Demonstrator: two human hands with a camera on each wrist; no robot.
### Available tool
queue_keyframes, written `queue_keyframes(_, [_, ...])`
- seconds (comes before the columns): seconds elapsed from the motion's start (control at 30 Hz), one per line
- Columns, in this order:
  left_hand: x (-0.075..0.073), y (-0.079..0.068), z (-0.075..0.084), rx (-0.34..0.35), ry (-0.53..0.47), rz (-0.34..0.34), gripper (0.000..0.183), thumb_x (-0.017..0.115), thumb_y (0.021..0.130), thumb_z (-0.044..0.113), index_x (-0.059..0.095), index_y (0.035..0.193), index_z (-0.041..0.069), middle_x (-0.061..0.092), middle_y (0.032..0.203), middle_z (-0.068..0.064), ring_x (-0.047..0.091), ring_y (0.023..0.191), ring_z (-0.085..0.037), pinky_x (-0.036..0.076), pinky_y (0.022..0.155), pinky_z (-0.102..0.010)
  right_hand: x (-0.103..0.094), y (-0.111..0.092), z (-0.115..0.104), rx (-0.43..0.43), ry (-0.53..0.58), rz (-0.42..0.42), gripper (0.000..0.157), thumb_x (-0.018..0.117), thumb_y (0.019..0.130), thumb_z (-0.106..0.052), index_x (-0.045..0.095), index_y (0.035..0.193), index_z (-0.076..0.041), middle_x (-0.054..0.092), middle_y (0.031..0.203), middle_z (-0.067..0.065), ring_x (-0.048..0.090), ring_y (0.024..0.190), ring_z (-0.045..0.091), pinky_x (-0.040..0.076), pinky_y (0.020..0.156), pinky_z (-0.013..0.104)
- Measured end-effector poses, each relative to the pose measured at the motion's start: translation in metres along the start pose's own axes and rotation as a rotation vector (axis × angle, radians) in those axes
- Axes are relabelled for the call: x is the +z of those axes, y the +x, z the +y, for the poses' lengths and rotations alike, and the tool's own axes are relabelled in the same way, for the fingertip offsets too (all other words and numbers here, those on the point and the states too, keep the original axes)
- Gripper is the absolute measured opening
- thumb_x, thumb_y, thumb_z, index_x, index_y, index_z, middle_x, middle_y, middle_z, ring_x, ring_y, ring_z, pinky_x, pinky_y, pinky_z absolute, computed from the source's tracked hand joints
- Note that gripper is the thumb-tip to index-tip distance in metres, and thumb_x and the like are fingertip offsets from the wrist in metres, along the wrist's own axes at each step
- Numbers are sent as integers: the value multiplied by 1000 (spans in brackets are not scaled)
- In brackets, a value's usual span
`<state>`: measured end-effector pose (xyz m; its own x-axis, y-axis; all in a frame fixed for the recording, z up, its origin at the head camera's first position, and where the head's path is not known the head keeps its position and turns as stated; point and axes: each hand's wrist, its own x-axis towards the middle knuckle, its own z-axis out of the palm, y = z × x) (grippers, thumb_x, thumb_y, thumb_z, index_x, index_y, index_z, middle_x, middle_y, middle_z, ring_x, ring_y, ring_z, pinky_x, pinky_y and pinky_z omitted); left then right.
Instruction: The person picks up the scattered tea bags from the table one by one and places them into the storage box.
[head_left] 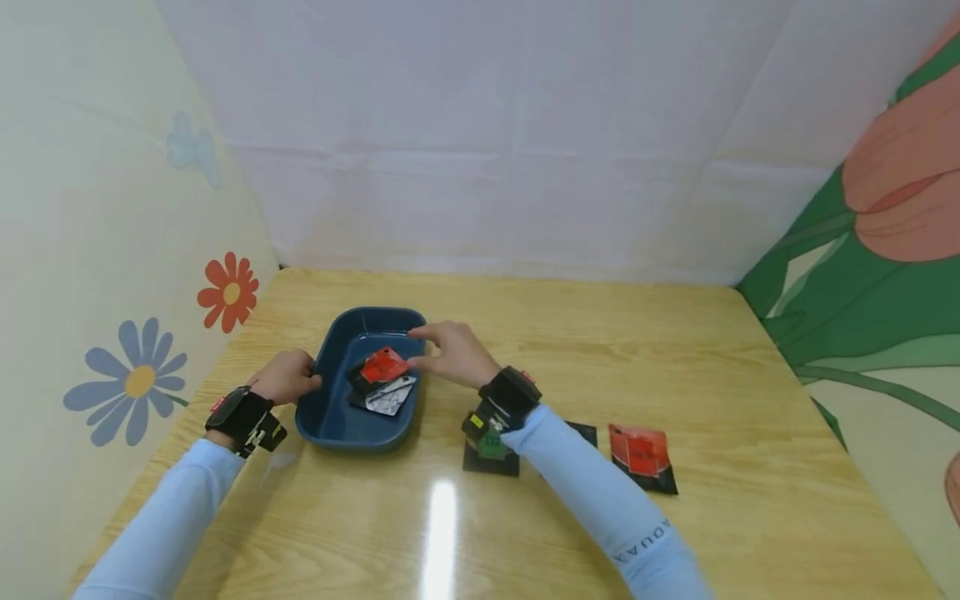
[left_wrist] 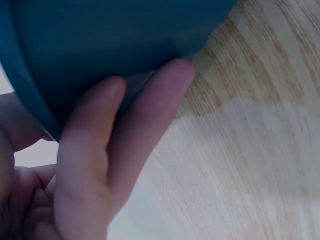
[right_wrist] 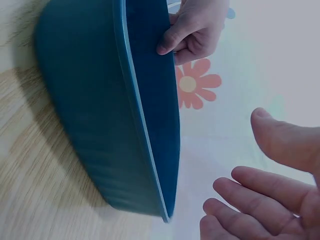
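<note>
A deep blue plastic basin stands on the left part of the table. Its left rim is in the grip of my left hand, thumb over the inside and fingers against the outer wall, as the left wrist view shows. Inside lie several small packets, among them a red and black packet and a white patterned packet. My right hand hovers at the basin's right rim with thumb and fingers spread apart. In the right wrist view, nothing is between them.
On the table to the right of the basin lie a green and black packet and a red and black packet. A dark packet is partly hidden under my right forearm. A white sheet hangs along the table's back edge.
</note>
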<state>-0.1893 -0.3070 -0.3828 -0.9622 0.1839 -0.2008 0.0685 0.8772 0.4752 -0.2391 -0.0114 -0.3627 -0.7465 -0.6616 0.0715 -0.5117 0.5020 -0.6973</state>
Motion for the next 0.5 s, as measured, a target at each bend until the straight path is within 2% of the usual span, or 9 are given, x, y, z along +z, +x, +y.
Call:
queue_keyframes(0.17, [2, 1, 0, -6, -5, -13, 24, 57, 90, 7, 54, 66, 6, 47, 55, 2, 56, 51, -11, 47, 51, -25, -8, -22, 6, 6, -52, 31, 52, 71, 91, -24, 57, 138, -4, 59, 140, 14, 56, 130, 33, 46, 106, 48])
queue_keyframes(0.3, [2, 2, -1, -13, -13, -35, 20, 57, 91, 7, 59, 71, 2, 51, 57, 1, 57, 53, -11, 47, 52, -25, -16, -44, 16, 17, -64, 58, 53, 71, 92, -24, 57, 138, -3, 59, 140, 15, 56, 130, 34, 45, 106, 49])
queue_keyframes(0.5, [-1, 1, -3, -9, -8, -42, 21, 57, 92, 8, 60, 73, 0, 52, 58, 0, 56, 55, -12, 46, 53, -26, -32, -82, 35, 77, -85, 86, 52, 70, 92, -24, 57, 138, -2, 59, 140, 17, 57, 127, 38, 45, 105, 53])
